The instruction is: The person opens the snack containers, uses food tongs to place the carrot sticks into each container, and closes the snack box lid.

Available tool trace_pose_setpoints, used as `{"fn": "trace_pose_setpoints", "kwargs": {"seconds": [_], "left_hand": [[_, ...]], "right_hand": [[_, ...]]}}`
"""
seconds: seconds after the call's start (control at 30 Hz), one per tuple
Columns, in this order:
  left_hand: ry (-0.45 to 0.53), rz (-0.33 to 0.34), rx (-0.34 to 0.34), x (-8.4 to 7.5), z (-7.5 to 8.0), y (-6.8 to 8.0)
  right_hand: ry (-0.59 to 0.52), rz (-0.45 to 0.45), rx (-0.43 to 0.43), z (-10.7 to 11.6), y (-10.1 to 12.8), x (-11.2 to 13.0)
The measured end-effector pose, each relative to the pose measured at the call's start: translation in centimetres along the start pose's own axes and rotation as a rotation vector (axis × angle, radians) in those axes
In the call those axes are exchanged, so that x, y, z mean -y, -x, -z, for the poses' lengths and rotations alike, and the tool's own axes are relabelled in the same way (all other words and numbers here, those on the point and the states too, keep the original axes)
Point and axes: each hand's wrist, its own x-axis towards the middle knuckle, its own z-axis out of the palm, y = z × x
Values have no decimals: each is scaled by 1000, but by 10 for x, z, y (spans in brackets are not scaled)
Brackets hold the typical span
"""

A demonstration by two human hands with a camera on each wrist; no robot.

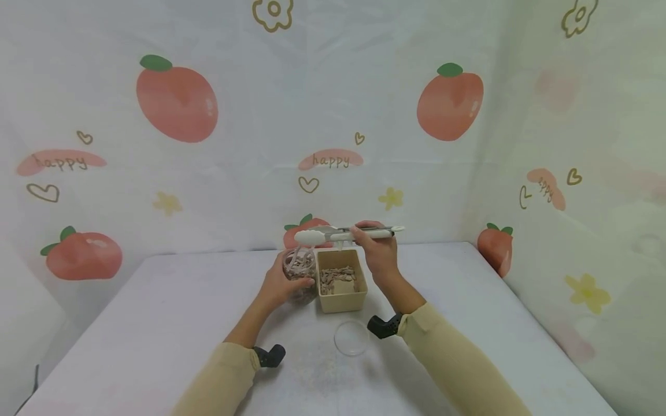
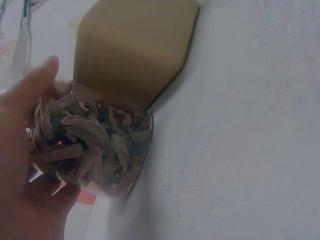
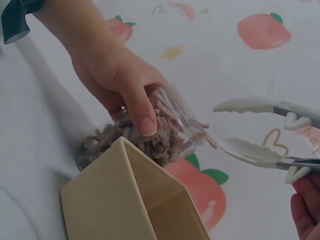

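Note:
My left hand (image 1: 279,284) grips a clear jar (image 2: 92,145) packed with brownish-grey dried strips, thumb on the near side. A couple of strips (image 3: 212,137) poke out of its mouth in the right wrist view. My right hand (image 1: 382,254) holds tongs (image 1: 340,234) with white scalloped tips and metal arms, level above the jar and box. In the right wrist view the tong tips (image 3: 250,151) stand apart at the jar's mouth. Right beside the jar is a beige box (image 1: 342,304), with more strips (image 1: 338,275) on part of its floor.
A clear round lid (image 1: 351,339) lies on the white table (image 1: 171,323) in front of the box. Behind the table hangs a white backdrop (image 1: 312,75) printed with fruit, and a similar sheet (image 1: 583,242) stands at the right.

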Motion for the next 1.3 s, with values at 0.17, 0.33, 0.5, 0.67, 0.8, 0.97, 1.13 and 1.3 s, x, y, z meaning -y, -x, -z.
{"fn": "trace_pose_setpoints", "kwargs": {"seconds": [0.17,0.33,0.5,0.67,0.8,0.97,1.13,1.3], "left_hand": [[-31,24,2,-1,0,-1],[-39,28,8,-2,1,-1],[-50,12,2,0,2,-2],[-55,11,3,1,3,-2],[-60,13,8,0,3,-2],[-49,0,8,0,4,-1],[-35,-6,5,1,5,-1],[-42,-4,10,2,4,-2]], "right_hand": [[0,-9,58,-7,-1,-6],[112,3,144,-8,3,15],[176,159,226,-7,8,39],[142,253,334,-8,10,43],[192,255,368,-10,13,41],[214,203,400,-14,16,37],[231,190,404,-15,15,35],[201,236,370,-11,11,36]]}}
